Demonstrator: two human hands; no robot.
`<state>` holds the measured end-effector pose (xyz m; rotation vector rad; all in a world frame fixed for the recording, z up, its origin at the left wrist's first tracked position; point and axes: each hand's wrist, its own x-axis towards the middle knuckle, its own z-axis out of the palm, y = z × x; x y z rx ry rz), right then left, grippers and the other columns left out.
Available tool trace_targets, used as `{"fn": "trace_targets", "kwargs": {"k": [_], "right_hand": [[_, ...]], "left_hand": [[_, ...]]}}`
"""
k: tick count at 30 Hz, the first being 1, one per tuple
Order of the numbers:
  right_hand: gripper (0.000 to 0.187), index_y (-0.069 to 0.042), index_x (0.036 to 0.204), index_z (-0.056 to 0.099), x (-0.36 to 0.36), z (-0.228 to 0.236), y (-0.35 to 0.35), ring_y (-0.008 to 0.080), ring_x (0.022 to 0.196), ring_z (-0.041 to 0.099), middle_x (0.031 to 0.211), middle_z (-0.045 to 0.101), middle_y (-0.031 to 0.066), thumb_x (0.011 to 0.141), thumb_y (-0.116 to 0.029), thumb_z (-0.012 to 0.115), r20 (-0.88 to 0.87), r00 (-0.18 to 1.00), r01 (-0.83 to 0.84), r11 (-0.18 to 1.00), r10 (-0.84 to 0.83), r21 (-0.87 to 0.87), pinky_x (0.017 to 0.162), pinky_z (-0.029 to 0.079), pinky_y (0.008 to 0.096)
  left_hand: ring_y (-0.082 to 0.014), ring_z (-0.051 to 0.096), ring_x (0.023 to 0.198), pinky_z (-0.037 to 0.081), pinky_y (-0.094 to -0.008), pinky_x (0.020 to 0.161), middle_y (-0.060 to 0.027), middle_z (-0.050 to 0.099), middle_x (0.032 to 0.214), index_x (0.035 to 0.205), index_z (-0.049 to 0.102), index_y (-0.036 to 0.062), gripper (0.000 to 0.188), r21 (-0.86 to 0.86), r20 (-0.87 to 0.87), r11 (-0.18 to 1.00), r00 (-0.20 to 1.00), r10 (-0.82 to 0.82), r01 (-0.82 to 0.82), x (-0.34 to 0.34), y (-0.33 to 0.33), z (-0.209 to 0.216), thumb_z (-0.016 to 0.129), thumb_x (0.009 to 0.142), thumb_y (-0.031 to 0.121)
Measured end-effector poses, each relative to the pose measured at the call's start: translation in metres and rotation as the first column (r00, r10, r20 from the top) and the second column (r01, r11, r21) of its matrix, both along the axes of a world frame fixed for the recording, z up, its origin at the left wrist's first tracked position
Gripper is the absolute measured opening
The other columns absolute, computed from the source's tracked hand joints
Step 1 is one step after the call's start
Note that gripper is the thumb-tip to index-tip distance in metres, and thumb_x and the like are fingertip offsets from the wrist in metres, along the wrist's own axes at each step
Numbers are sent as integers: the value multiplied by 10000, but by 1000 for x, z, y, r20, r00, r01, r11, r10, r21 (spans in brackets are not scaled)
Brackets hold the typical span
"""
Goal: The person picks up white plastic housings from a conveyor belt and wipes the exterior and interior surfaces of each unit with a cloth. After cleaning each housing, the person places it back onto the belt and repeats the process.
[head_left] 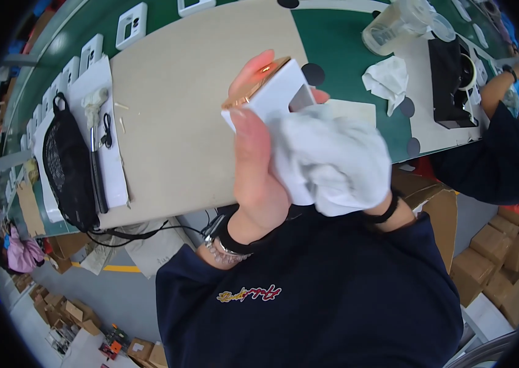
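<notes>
My left hand (pixel 258 168) is closed around a white box-shaped housing (pixel 279 87), its thumb on the near side and fingers behind. A shiny copper-coloured plate (pixel 248 92) covers the housing's left end, and a dark opening shows on its right side. Bunched white cloth (pixel 336 162), slightly blurred, presses against the housing's lower right. My right hand is wrapped in that cloth, so its fingers are mostly hidden; the right wrist (pixel 401 219) shows below it. A fingertip (pixel 319 95) shows beyond the housing; I cannot tell whose hand it belongs to.
On the left lie a black mesh pouch (pixel 70 165), a black-handled brush (pixel 95 162) and a short black cable (pixel 107 130). White housings (pixel 131 26) line the far edge. To the right are a crumpled cloth (pixel 387 83), a clear plastic jar (pixel 394 27), a black box (pixel 449 86) and another person's arm (pixel 497 92).
</notes>
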<state>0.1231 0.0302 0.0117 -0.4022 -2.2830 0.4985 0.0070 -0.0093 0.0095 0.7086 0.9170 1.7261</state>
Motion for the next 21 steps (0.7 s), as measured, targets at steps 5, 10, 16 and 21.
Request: {"fn": "trace_targets", "kwargs": {"k": [5,10,16,21], "right_hand": [[289,-57,930,556,-11,-11,-8,158,648,507,755,530,47,646,-107,548,-29,990,141,990,-141,-1,543,394,255],[279,-65,906,564,-16,-14,-13,181,703,512,764,522,44,632,-116,546,-73,948,305,950,-309,-65,576,398,295],[279,-17,954,519,1,10,18,159,696,501,794,533,43,740,-189,476,47,998,55,994,-51,-92,601,393,287],[448,16,1108,431,0,5,14,102,651,487,803,537,47,858,-354,385,-322,868,47,708,-378,-705,565,380,207]], "left_hand": [[-295,547,822,438,-365,726,-225,527,979,1178,347,-15,683,-95,442,974,885,-145,207,-11,1,10,219,823,554],[-295,535,864,439,-372,725,-226,516,1002,1142,379,-45,684,-152,648,944,751,-130,294,-11,-1,8,281,814,547],[-285,495,962,412,-360,773,-213,485,1062,1155,375,-57,683,-57,653,965,741,-156,254,-12,1,3,316,812,530],[-264,470,1013,386,-332,810,-201,467,1094,1177,360,-59,677,56,483,998,873,-63,41,-6,11,-1,338,814,513]]}}
